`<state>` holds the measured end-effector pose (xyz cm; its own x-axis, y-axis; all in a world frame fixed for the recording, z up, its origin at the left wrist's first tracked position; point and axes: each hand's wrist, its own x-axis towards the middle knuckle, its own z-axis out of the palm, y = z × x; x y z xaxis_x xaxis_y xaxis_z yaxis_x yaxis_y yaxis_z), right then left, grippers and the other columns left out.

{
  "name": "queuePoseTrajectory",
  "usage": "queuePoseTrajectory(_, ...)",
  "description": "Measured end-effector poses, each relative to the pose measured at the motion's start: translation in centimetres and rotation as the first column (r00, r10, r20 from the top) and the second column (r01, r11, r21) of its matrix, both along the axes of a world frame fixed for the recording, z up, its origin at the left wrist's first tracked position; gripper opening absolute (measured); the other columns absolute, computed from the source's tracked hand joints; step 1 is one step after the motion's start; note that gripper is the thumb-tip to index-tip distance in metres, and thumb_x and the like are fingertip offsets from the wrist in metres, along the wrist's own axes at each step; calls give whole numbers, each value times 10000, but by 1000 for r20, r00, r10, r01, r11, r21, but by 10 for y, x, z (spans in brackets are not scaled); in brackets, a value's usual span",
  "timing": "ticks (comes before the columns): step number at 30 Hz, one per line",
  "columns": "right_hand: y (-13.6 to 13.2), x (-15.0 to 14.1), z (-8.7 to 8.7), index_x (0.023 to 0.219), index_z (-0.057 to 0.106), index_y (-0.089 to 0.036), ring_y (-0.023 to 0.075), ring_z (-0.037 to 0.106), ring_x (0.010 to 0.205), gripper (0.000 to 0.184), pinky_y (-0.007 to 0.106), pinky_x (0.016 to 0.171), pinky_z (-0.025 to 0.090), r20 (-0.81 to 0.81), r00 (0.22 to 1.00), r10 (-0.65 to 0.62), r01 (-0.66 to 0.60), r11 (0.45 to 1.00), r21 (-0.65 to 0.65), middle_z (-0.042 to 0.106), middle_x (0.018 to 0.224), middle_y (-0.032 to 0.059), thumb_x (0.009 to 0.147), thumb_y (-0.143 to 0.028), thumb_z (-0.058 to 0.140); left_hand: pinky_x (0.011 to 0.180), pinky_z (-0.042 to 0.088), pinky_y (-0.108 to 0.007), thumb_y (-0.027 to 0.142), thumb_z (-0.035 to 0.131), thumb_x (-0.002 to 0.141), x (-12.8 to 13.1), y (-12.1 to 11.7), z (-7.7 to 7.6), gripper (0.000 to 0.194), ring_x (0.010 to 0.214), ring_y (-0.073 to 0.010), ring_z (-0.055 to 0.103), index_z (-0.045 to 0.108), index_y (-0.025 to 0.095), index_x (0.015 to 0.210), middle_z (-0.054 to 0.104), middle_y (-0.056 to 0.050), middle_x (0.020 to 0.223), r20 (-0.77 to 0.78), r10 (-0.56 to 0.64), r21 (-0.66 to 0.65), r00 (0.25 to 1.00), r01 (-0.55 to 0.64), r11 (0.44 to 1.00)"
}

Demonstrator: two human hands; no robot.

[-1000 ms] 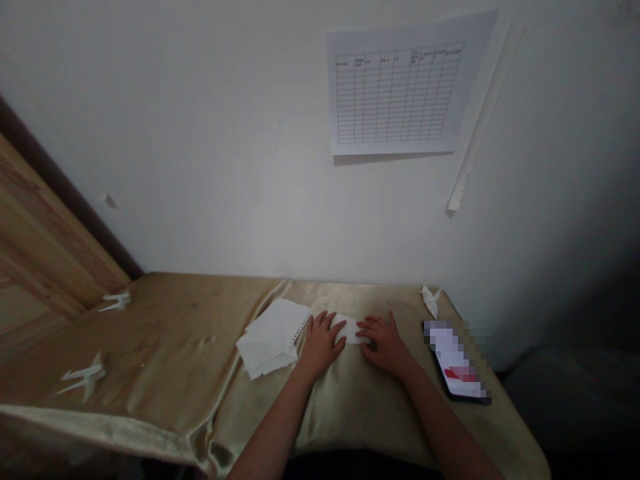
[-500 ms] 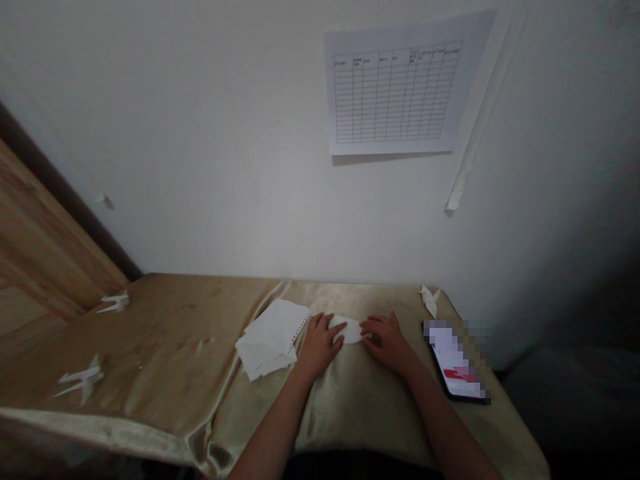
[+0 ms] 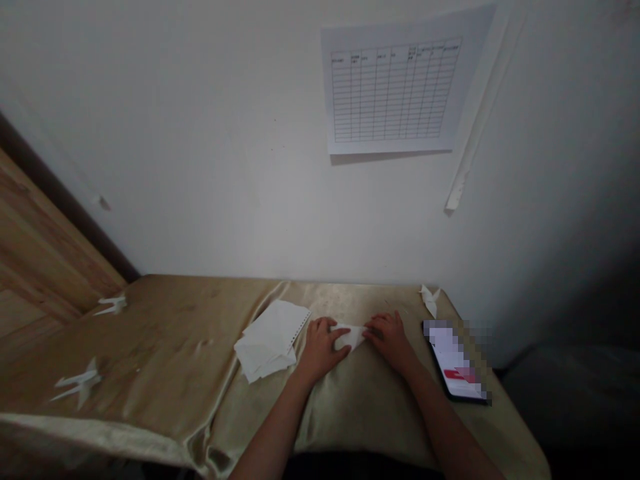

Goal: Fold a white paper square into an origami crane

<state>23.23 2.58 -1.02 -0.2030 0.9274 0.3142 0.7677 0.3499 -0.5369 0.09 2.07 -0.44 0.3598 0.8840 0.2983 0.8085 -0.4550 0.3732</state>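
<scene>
A small piece of folded white paper [image 3: 353,336] lies on the cloth between my two hands, tapering to a point on its right. My left hand [image 3: 323,343] has its thumb and index finger on the left part of the paper, with the other fingers curled at the far edge. At the right tip, the fingers of my right hand [image 3: 391,337] pinch the paper. Part of the paper is hidden under my fingers. Just left of my left hand is a pile of loose white sheets [image 3: 273,333], one with a row of punched holes.
Gold satin cloth [image 3: 165,347] covers the table. Folded paper birds lie at the far left [image 3: 113,305], near left [image 3: 80,383] and far right [image 3: 430,301]. A lit phone [image 3: 450,353] rests at the right. A printed table sheet [image 3: 395,93] hangs on the wall behind.
The paper between my hands has changed from a rounded outline to a more pointed, triangular one. Both hands have shifted slightly while staying on it.
</scene>
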Motion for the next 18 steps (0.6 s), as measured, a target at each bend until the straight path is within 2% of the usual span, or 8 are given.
queuePoseTrajectory(11,1,-17,-3,942,735,-276,269,534,1155,209,623,1167,125,51,991,-121,119,992,38,710,1044,48,951,-370,548,1097,344,-483,419,823,717,1,1,2,526,1237,-302,452,689,386,1225,536,-57,1300,-1,22,-61,1000,-22,998)
queuePoseTrajectory(18,2,-26,-5,882,744,-283,299,501,1122,170,661,1136,134,96,976,-194,189,980,59,698,1009,56,919,-359,597,1097,347,-484,409,830,707,0,4,-3,540,1233,-302,453,689,388,1227,525,-59,1308,-7,16,-54,1000,-16,998)
